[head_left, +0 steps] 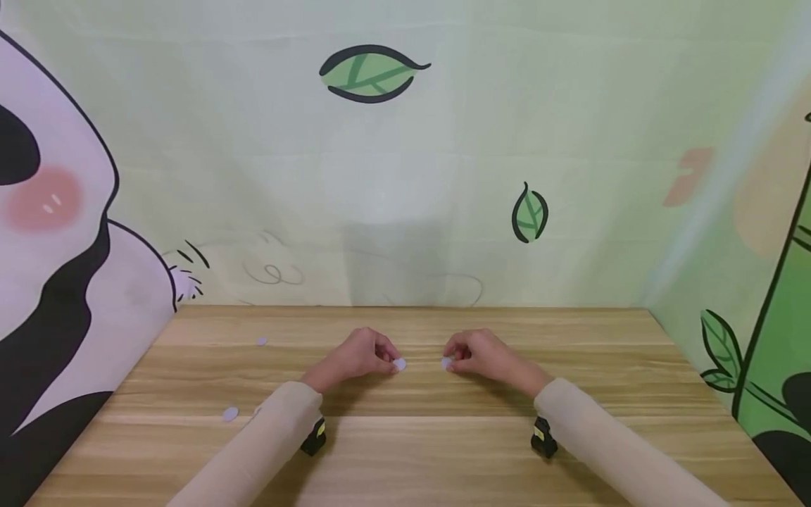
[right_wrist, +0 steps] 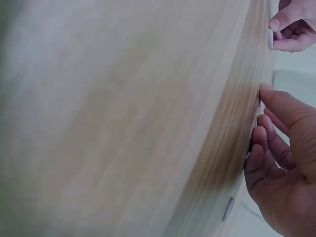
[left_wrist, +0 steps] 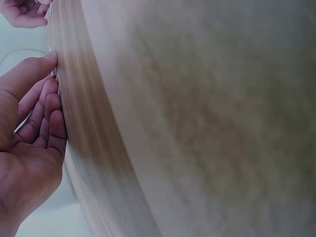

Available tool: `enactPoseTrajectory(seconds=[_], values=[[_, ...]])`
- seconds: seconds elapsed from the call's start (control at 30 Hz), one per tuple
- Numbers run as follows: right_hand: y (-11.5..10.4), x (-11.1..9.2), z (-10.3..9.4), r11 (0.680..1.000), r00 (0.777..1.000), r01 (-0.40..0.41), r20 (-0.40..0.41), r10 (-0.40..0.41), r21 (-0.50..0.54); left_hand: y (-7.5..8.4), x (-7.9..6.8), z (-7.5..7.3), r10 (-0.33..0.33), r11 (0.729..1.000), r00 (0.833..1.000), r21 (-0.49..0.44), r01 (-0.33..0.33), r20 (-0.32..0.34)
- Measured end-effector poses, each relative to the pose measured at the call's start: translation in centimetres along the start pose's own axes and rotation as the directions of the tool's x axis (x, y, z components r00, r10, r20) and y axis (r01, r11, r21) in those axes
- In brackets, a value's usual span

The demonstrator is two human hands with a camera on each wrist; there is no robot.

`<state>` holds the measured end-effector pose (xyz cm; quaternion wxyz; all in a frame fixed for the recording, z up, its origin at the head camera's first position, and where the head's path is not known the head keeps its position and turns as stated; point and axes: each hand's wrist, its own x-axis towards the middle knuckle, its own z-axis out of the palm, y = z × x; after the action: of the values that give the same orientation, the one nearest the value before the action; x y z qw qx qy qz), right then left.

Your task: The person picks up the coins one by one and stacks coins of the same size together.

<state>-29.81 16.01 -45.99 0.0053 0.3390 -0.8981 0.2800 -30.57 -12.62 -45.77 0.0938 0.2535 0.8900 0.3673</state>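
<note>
As left hand (head_left: 364, 353) and right hand (head_left: 488, 354) are facing each other low over wood-grain tabletop (head_left: 431, 458) | left: pinching first white disc (head_left: 400, 364) | right: pinching second white disc (head_left: 446, 363), apart | rim grips presumably keeping disc faces uncovered | near loose disc (head_left: 231, 414), far loose disc (head_left: 262, 341): lying leftward

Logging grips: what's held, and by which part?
Left hand pinches a white round disc, material unclear, by its rim; right hand a matching disc, likewise.

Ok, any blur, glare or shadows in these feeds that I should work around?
Head: left hand and right hand readable, soft shadows on the table, pale streak, perhaps glare, on the wall; left wrist: nearest table badly blurred; right wrist: likewise blurred up close.
</note>
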Motion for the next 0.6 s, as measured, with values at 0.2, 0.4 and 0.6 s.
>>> enactPoseTrajectory(seconds=[0.2, 0.4, 0.6], values=[[-0.35, -0.15, 0.07, 0.999, 0.999, -0.035, -0.01, 0.035, -0.012, -0.07, 0.0, -0.08, -0.012, 1.0, 1.0, 0.004, 0.012, 0.005], [-0.7, 0.14, 0.23, 0.998, 0.998, -0.066, -0.021, 0.066, -0.002, -0.15, 0.1, -0.09, -0.009, 1.0, 1.0, 0.009, 0.009, 0.001], [-0.98, 0.33, 0.3, 0.994, 0.994, -0.107, -0.013, 0.107, 0.025, 0.01, 0.05, 0.01, -0.001, 1.0, 1.0, 0.024, 0.001, -0.001]])
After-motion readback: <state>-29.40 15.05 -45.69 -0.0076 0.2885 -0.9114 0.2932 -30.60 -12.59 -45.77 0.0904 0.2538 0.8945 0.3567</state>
